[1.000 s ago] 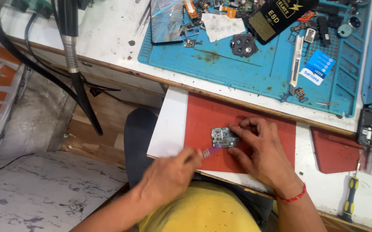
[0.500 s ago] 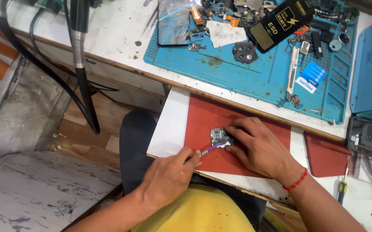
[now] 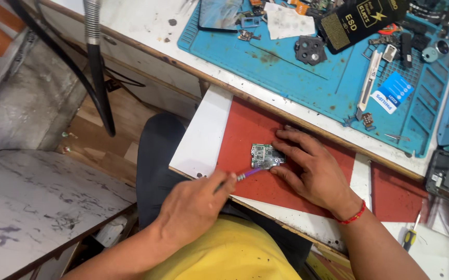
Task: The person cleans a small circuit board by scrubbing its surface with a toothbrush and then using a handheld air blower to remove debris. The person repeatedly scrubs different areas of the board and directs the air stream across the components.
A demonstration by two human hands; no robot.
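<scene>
A small green circuit board [image 3: 267, 155] lies on the red mat [image 3: 245, 129] of the pull-out shelf, near the mat's left edge. The right hand [image 3: 312, 168] presses its spread fingers against the board's right side, pinning it flat. The left hand [image 3: 193, 207] pinches a purple-handled tool [image 3: 247, 175], tip touching the board's lower edge. Behind, on the desk, a blue work mat [image 3: 286, 67] carries loose parts.

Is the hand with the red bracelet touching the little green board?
Touching. The head view shows the right hand with fingertips pressed on the small circuit board.
</scene>
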